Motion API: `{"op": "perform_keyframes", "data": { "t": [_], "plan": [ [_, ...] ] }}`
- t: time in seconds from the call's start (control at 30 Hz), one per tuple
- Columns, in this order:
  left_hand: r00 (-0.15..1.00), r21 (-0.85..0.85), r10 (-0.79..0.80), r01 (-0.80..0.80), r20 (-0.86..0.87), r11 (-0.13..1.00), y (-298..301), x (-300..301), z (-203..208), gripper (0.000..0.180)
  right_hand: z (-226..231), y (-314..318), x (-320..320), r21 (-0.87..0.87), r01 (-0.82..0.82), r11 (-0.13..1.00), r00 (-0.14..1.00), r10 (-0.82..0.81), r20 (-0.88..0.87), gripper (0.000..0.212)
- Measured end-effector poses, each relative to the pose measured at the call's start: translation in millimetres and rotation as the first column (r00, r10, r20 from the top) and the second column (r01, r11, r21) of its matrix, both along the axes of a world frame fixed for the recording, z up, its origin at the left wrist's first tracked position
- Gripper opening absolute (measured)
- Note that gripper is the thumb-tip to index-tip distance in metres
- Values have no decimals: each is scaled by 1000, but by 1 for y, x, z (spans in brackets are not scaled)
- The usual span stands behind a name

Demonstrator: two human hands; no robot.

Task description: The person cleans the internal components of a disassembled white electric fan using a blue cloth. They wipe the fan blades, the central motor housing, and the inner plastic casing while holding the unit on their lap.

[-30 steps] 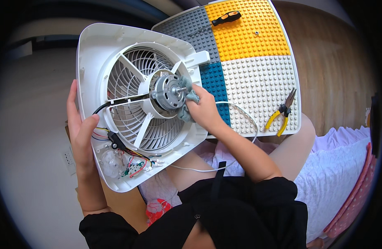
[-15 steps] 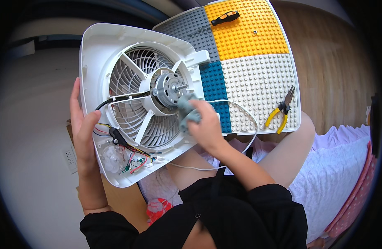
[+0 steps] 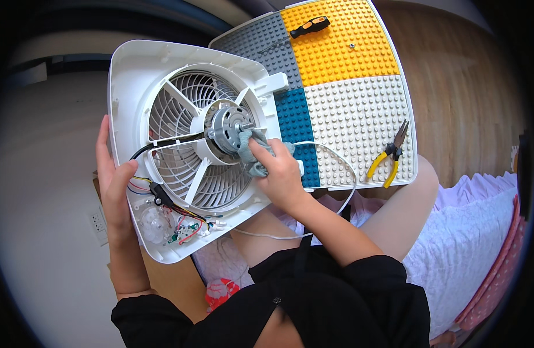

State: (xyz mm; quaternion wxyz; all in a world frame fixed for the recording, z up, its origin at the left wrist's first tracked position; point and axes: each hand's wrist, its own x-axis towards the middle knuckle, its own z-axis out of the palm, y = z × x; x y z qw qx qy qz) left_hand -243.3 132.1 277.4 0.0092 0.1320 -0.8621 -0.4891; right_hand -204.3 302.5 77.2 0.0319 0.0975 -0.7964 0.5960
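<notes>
A white fan housing (image 3: 130, 72) lies tilted before me, its inside showing. At its centre sits a round silver motor (image 3: 225, 129) with a short shaft. My left hand (image 3: 113, 185) grips the housing's left edge, thumb on the rim and some fingers hidden behind. A grey-green cloth (image 3: 252, 153) is bunched in my right hand (image 3: 281, 174), which presses it against the lower right side of the motor. Coloured wires (image 3: 183, 210) and a small green circuit board (image 3: 183, 232) fill the housing's near corner. Behind the motor shows the white spiral grille (image 3: 180, 107).
Beneath the housing's right side is a studded board table (image 3: 359, 116). On it lie an orange-black screwdriver (image 3: 311, 26), a small metal nut (image 3: 352, 45) and yellow-handled pliers (image 3: 388, 156). A white cord (image 3: 352, 174) loops from the housing. A bed (image 3: 464, 249) stands at the right.
My right hand has shifted slightly left with the cloth, its fingers now pushing onto the motor's edge. The housing and board have moved slightly left in view.
</notes>
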Motion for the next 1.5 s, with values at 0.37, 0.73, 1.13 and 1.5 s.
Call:
{"op": "perform_keyframes", "data": {
  "t": [0.37, 0.73, 1.13, 1.5],
  "plan": [
    [1000, 29, 12, -12, 11, 999, -2, 3, 5, 81, -36, 6, -29, -338, 58, 939, 972, 24, 233, 49],
    [1000, 93, 4, -6, 26, 996, -3, 0, 3, 79, -10, 4, -79, -463, -212, 861, 958, 277, 76, 36],
    [1000, 75, -26, 26, 6, 997, 4, -1, 5, 81, 15, 39, -25, -341, -234, 910, 835, 368, 409, 31],
    [1000, 22, -13, 13, 16, 1000, 14, -1, 8, 80, 71, 15, -43, 129, -312, 941, 920, 264, 291, 60]
  ]
}}
